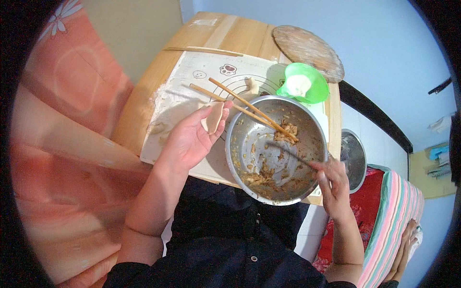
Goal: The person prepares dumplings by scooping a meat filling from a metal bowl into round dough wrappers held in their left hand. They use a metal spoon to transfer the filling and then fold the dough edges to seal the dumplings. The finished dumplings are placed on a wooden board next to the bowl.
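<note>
In my left hand point(194, 137), a dumpling wrapper point(212, 117) is pinched between thumb and fingers and cupped upright. My right hand point(333, 185) grips the handle of a thin, dark utensil point(290, 152), its tip blurred by motion, so I cannot tell its exact kind. That tip is inside a large steel bowl point(232, 156) beside the wrapper. Minced filling point(261, 178) clings to the bowl's bottom and walls, with a clump point(286, 132) at the far right. A pair of chopsticks point(249, 113) leans over the rim with the ends in that clump.
A green bowl point(319, 86) of flour and a piece of dough point(252, 85) lie on the floury mat point(165, 103). Thin sticks point(204, 50) and a round wooden board point(312, 50) are at the table's far side. Another metal bowl point(357, 163) and someone's bare limb point(404, 247) are to the right.
</note>
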Demonstrator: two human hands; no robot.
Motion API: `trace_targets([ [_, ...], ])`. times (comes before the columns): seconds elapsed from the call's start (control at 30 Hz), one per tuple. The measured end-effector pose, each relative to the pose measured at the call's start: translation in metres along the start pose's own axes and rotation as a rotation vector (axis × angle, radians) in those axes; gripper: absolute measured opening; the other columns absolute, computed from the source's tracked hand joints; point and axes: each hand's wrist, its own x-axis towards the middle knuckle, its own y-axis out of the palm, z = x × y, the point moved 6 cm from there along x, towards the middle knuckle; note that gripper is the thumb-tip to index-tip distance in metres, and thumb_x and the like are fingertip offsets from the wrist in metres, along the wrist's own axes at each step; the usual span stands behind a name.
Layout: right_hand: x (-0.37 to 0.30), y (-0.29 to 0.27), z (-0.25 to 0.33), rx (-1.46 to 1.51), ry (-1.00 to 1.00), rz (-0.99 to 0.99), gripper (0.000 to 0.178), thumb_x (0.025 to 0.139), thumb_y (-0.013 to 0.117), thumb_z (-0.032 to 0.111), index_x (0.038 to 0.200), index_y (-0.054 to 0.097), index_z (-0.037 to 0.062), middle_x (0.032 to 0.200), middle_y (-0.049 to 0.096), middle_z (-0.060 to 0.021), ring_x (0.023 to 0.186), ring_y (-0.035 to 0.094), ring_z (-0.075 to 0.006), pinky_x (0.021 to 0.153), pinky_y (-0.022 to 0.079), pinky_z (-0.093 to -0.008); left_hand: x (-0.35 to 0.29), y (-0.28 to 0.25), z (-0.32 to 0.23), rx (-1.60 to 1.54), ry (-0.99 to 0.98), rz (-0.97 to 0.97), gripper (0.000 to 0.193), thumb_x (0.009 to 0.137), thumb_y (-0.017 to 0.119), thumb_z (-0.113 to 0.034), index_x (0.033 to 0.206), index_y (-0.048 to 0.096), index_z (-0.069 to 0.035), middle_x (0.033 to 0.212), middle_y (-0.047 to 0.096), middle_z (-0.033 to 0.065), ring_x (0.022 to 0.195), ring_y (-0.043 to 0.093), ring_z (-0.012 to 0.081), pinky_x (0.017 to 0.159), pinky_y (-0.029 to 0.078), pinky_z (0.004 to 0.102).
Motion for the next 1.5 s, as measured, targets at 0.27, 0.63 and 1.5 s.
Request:
trace_targets([
  [0.27, -0.019, 0.002, 0.001, 0.136, 0.030, 0.096, 0.018, 0.087, 0.056, 0.012, 0.097, 0.068, 0.0033, 0.080, 0.059, -0.0107, 0.079, 0.053, -0.0276, 0.076, 0.040, -0.0374, -0.021, -0.012, 0.008, -0.039, -0.021, -0.038, 0.036, 0.096, 0.043, -0.011, 0.129, 0.039, 0.004, 0.123, 0.055, 0.0152, 0.100, 0.059, 0.0161, 0.082, 0.052, 0.0271],
  [0.63, -0.021, -0.006, 0.013, -0.301, -0.176, 0.057, 0.023, 0.077, 0.060, 0.004, 0.099, 0.065, 0.0030, 0.076, 0.056, -0.0080, 0.074, 0.052, -0.0271, 0.072, 0.040, -0.0393, -0.026, -0.017, 0.019, -0.021, -0.060, -0.087, 0.041, 0.096, 0.042, -0.013, 0.134, 0.033, 0.003, 0.125, 0.053, 0.0134, 0.098, 0.060, 0.0160, 0.079, 0.054, 0.0279],
  [1.5, -0.023, -0.002, 0.025, 0.056, -0.071, 0.207, 0.020, 0.083, 0.060, 0.008, 0.100, 0.067, 0.0051, 0.079, 0.060, -0.0098, 0.076, 0.054, -0.0278, 0.075, 0.041, -0.0386, -0.045, -0.020, 0.025, 0.072, -0.097, -0.106, 0.039, 0.094, 0.046, -0.017, 0.130, 0.043, -0.003, 0.121, 0.056, 0.0093, 0.095, 0.058, 0.0122, 0.079, 0.051, 0.0249],
])
